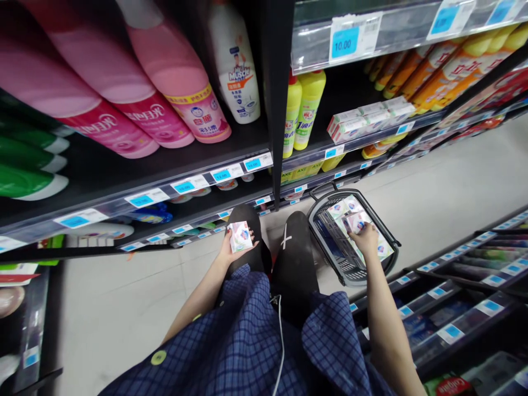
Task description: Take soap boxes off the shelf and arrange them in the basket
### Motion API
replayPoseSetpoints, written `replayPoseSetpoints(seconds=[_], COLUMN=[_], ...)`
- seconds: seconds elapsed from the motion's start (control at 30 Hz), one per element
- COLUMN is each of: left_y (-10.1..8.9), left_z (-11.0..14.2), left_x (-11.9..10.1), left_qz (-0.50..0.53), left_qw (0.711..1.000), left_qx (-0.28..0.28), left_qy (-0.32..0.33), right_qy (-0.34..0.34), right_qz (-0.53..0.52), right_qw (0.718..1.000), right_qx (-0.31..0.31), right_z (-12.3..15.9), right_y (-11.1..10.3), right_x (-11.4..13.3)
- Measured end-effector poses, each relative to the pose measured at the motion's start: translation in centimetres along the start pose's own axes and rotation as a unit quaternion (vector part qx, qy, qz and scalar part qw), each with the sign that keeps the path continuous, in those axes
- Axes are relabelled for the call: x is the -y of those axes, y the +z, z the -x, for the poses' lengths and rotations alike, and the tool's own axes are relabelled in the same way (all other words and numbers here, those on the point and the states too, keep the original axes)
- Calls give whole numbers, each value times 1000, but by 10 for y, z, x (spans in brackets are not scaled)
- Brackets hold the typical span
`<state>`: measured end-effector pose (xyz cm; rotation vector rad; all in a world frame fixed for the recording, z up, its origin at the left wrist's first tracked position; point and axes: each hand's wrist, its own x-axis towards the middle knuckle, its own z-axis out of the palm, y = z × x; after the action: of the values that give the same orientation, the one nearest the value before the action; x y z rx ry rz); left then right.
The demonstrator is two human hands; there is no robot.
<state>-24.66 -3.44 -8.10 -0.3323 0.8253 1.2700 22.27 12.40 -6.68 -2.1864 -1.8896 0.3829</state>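
Note:
My left hand (231, 248) is closed around a small white soap box (240, 236) with a blue and red logo, held just above my left knee. At the right, my right hand (366, 240) reaches into a dark grey shopping basket (348, 280) on the floor. Its fingers are closed on another soap box (355, 221), partly hidden by the hand. Several similar white boxes (352, 203) lie in the basket, around and under that hand.
A row of boxed soaps (371, 118) sits on the shelf ahead, beside yellow bottles (307, 110). Large pink bottles (177, 82) and a white Mr Muscle bottle (235, 66) fill the upper left shelf. Another shelf unit (462, 308) stands at the lower right, close to the basket.

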Motion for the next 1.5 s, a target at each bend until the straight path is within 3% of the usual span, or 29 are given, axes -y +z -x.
replayPoseSetpoints(seconds=[0.23,0.47,1.0,1.5], left_y=[-1,-4,-9,-14], left_z=[1,1,-2,-5], left_x=[1,1,-1,-1], left_qz=[8,20,15,11], left_qw=[1000,1000,1000,1000], left_qx=[-4,-11,-3,3], left_qy=[2,3,-7,-9], right_qy=[-21,-24,-20,-23], right_qz=[72,87,108,85], right_qw=[996,994,990,993], right_qx=[46,59,90,81], right_z=[-42,-55,-63,-66], right_y=[43,64,75,77], right_x=[15,15,17,17])
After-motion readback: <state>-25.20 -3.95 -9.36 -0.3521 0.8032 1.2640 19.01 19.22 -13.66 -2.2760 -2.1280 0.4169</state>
